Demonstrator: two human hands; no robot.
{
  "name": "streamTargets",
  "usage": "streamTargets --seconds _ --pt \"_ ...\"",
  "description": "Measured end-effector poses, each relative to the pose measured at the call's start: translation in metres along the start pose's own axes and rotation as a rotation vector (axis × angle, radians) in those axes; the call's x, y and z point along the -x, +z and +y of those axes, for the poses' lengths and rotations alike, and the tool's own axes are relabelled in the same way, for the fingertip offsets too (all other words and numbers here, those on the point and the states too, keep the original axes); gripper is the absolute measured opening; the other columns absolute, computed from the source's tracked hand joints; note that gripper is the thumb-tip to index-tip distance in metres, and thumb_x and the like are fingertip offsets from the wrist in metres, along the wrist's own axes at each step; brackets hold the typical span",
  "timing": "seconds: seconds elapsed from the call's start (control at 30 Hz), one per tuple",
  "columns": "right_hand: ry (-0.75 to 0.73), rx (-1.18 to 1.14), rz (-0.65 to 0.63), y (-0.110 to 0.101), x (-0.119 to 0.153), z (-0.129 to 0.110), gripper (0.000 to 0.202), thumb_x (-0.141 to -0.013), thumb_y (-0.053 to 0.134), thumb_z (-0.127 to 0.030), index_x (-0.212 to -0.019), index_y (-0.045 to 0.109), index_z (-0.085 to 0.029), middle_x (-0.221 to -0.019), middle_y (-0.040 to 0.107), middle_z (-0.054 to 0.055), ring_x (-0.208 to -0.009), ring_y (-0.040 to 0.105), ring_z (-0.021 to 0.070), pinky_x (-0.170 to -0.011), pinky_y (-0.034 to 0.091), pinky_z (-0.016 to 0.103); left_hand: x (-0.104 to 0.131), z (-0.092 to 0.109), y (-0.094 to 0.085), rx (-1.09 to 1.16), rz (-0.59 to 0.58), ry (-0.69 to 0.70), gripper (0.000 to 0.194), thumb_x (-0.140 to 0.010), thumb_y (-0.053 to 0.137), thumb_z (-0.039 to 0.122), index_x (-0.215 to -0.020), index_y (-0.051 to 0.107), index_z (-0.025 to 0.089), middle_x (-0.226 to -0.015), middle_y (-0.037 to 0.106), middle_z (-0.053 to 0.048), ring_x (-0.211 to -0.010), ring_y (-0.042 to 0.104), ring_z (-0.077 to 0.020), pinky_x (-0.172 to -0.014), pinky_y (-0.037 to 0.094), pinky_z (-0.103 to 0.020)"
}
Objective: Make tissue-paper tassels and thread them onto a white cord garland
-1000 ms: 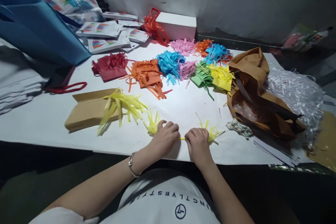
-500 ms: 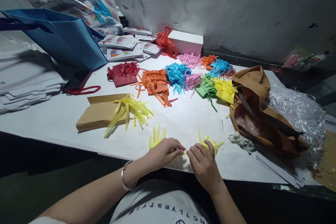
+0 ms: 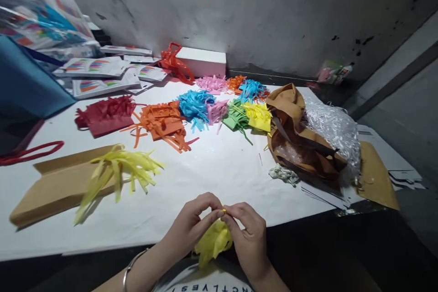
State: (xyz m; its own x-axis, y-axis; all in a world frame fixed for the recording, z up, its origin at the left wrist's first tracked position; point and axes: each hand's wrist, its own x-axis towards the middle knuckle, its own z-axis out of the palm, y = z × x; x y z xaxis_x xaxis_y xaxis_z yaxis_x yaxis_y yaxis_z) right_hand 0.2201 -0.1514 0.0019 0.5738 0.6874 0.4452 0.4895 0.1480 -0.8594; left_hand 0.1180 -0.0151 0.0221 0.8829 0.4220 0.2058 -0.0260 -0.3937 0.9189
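Observation:
A yellow paper tassel (image 3: pixel 215 239) hangs below my two hands, close to my shirt at the table's front edge. Thumb and fingers of my left hand (image 3: pixel 196 219) pinch its small twisted top. My right hand (image 3: pixel 248 232) pinches the same top from the other side, the fingertips of both hands nearly touching. To the left, a loose bunch of yellow paper strips (image 3: pixel 133 169) lies over an opened brown cardboard piece (image 3: pixel 51 191).
Fringed bundles in dark red (image 3: pixel 106 116), orange (image 3: pixel 162 121), blue (image 3: pixel 195 105), green (image 3: pixel 236 116) and yellow (image 3: pixel 258 117) lie across the white table (image 3: pixel 205 169). A brown bag (image 3: pixel 287 132) and clear plastic strands (image 3: pixel 333 132) are on the right, a blue bag (image 3: pixel 27 82) at left.
My hands have come together and drawn closer to my body. The yellow strips, spread out to both sides before, now hang together below them. The view has turned right.

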Motion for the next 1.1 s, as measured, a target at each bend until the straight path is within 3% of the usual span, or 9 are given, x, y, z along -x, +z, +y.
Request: streamTargets --seconds 0.17,0.27,0.37,0.5,0.6,0.67,0.73,0.83,1.1 --pt "-0.031 0.2 0.046 -0.024 0.005 0.009 0.029 -0.093 0.057 -0.014 -0.121 0.06 -0.023 -0.092 0.068 0.003 -0.083 0.065 0.0151 -0.077 0.052 0.025 -0.025 0.004 0.015 -0.091 -0.161 0.168 0.011 -0.095 0.052 0.017 -0.089 0.062 0.019 -0.083 0.066 -0.003 -0.079 0.06 -0.0147 -0.073 0.047 -0.024" --pt "0.117 0.12 -0.022 -0.042 0.003 0.014 0.014 -0.098 0.048 -0.02 -0.097 0.062 -0.021 -0.086 0.063 0.002 -0.081 0.062 0.014 -0.073 0.049 0.024 -0.041 0.01 0.031 -0.191 -0.146 0.251 0.013 -0.095 0.047 0.015 -0.087 0.057 0.018 -0.081 0.062 -0.004 -0.078 0.057 -0.0152 -0.07 0.047 -0.024" --pt "0.256 0.039 -0.022 -0.062 0.003 0.029 0.027 -0.101 0.04 -0.027 -0.078 0.054 -0.021 -0.076 0.056 -0.001 -0.072 0.057 0.0125 -0.065 0.044 0.022 -0.07 0.015 0.049 -0.193 -0.208 0.272 0.016 -0.097 0.046 0.017 -0.084 0.056 0.017 -0.077 0.06 -0.003 -0.071 0.056 -0.0133 -0.065 0.047 -0.022" --pt "0.305 0.157 0.184 -0.086 0.004 0.062 0.029 -0.101 0.04 -0.03 -0.077 0.052 -0.022 -0.072 0.053 -0.002 -0.066 0.052 0.0124 -0.062 0.041 0.021 -0.152 0.012 0.083 -0.266 -0.287 0.351 0.017 -0.097 0.048 0.019 -0.096 0.065 0.015 -0.089 0.067 -0.007 -0.079 0.062 -0.0145 -0.072 0.051 -0.024" --pt "0.272 0.23 0.243 -0.096 0.0 0.083 0.028 -0.1 0.042 -0.03 -0.076 0.054 -0.021 -0.072 0.055 -0.001 -0.066 0.054 0.0129 -0.062 0.042 0.022 -0.225 0.001 0.118 -0.642 -0.358 0.434 0.023 -0.095 0.047 0.013 -0.097 0.07 0.014 -0.099 0.069 -0.012 -0.091 0.064 -0.0192 -0.082 0.052 -0.029" --pt "0.262 0.231 0.25 -0.099 -0.002 0.09 0.027 -0.1 0.041 -0.03 -0.078 0.055 -0.021 -0.073 0.058 -0.001 -0.067 0.056 0.0132 -0.063 0.043 0.022 -0.261 -0.009 0.139 -0.735 -0.387 0.426 0.021 -0.088 0.052 0.007 -0.089 0.072 0.012 -0.095 0.069 -0.015 -0.091 0.064 -0.0233 -0.083 0.052 -0.034" --pt "0.262 0.224 0.253 -0.101 -0.001 0.093 0.027 -0.1 0.039 -0.029 -0.08 0.055 -0.021 -0.075 0.06 0.0 -0.069 0.058 0.0134 -0.065 0.043 0.022 -0.283 -0.018 0.154 -0.784 -0.413 0.411 0.019 -0.081 0.054 0.003 -0.075 0.071 0.01 -0.083 0.069 -0.016 -0.084 0.064 -0.0252 -0.08 0.052 -0.036" --pt "0.267 0.214 0.251 -0.101 0.001 0.092 0.028 -0.101 0.037 -0.03 -0.081 0.054 -0.022 -0.076 0.061 0.0 -0.072 0.059 0.0136 -0.066 0.043 0.022 -0.292 -0.028 0.163 -0.839 -0.453 0.403 0.021 -0.078 0.053 0.002 -0.066 0.069 0.009 -0.074 0.067 -0.017 -0.075 0.062 -0.025 -0.075 0.052 -0.037" --pt "0.285 0.187 0.228 -0.102 -0.001 0.092 0.027 -0.1 0.038 -0.029 -0.08 0.053 -0.022 -0.077 0.06 0.0 -0.072 0.057 0.0135 -0.066 0.042 0.022 -0.284 -0.032 0.158 -0.832 -0.501 0.391 0.019 -0.081 0.052 0.004 -0.074 0.069 0.01 -0.083 0.067 -0.017 -0.082 0.06 -0.0248 -0.078 0.05 -0.036"
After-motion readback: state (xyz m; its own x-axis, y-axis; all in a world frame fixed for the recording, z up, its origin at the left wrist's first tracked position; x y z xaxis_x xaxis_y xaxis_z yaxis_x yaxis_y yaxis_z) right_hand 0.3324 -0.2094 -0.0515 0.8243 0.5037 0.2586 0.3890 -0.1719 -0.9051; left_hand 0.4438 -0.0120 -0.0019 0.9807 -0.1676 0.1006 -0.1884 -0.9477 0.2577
